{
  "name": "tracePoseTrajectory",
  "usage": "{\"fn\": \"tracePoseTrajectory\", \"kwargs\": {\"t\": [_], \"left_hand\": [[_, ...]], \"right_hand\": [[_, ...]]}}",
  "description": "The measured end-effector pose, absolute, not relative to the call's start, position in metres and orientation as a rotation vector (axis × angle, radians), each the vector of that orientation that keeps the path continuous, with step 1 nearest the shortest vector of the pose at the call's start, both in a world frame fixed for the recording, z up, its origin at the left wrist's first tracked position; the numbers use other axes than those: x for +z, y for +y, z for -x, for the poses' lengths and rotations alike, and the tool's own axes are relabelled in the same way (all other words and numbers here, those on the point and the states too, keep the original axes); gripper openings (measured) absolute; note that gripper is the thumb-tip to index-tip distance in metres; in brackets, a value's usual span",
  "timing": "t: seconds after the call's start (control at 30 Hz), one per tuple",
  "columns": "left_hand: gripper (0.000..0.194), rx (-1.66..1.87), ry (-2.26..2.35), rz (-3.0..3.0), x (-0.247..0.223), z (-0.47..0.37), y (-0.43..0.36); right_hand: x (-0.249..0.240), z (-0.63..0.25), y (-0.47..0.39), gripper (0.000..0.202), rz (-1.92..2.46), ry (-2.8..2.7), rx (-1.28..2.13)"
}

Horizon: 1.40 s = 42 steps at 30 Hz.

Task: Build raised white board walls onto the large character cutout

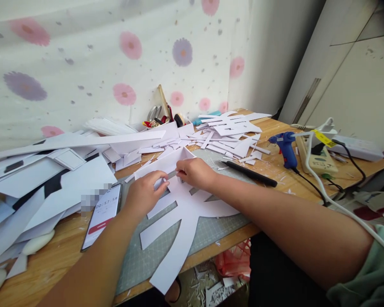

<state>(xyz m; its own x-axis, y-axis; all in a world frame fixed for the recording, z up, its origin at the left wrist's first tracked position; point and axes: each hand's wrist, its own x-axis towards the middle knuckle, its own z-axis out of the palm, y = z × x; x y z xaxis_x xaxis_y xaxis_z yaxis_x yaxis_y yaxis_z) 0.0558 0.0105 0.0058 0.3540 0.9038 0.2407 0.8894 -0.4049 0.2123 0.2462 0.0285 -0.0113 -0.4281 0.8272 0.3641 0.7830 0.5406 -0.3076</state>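
Note:
A large white cut-out [192, 209] with curved, branching strips lies on the grey-green cutting mat [131, 264], one strip reaching over the table's front edge. Upright white walls [161, 164] stand at its far end. My left hand [149, 189] is at the left of these walls, fingers curled with thumb and fingertips near each other; what they hold, if anything, is hard to see. Just right of it, my right hand [192, 171] pinches at the inner side of the walls, and whatever is between its fingertips is too small to name.
Left, a phone [104, 215] lies beside stacked white sheets [73, 183]. White scraps [224, 136] cover the back. A black pen-like tool [249, 173] rests on the mat's right. Further right are a blue glue gun [286, 149], a power strip [316, 160] and cables.

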Motion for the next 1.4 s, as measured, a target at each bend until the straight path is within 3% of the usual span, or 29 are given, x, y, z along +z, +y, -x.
{"fn": "tracePoseTrajectory", "kwargs": {"t": [0.53,1.03,1.4], "left_hand": [[0.014,0.554,1.597,-2.530,0.004,-0.054,0.011],[0.014,0.582,1.581,-2.505,0.001,-0.053,0.011],[0.014,0.626,1.552,-2.514,0.000,-0.053,0.012]], "right_hand": [[-0.008,-0.240,0.025,0.015,1.267,-2.453,0.046],[-0.005,-0.250,0.026,0.018,1.284,-2.409,0.201],[-0.008,-0.244,0.022,0.012,1.293,-2.415,0.095]]}}
